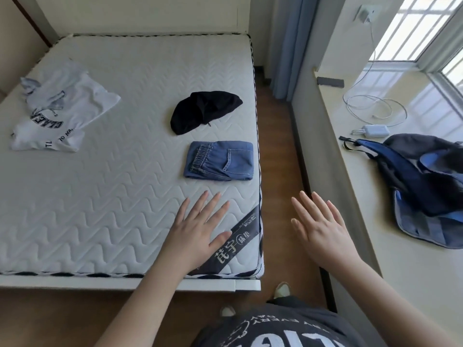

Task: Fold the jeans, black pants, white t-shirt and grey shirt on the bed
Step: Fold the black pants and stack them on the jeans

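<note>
Daylight enters through the barred glass window (426, 28) at upper right, which is overexposed to near white. It throws bright reflections of the window bars onto the glossy cream window ledge (390, 86). The white quilted mattress (100, 196) is evenly and softly lit; the crumpled black pants (204, 111) lose their fold detail in shadow. Wide-angle distortion bows the mattress edges and wall lines toward the frame borders. Focus is moderately sharp at centre, softer at the margins.

jeans (219, 160) on bed (100, 209) | black pants (204, 111) behind | white t-shirt (60, 108) far left
</note>
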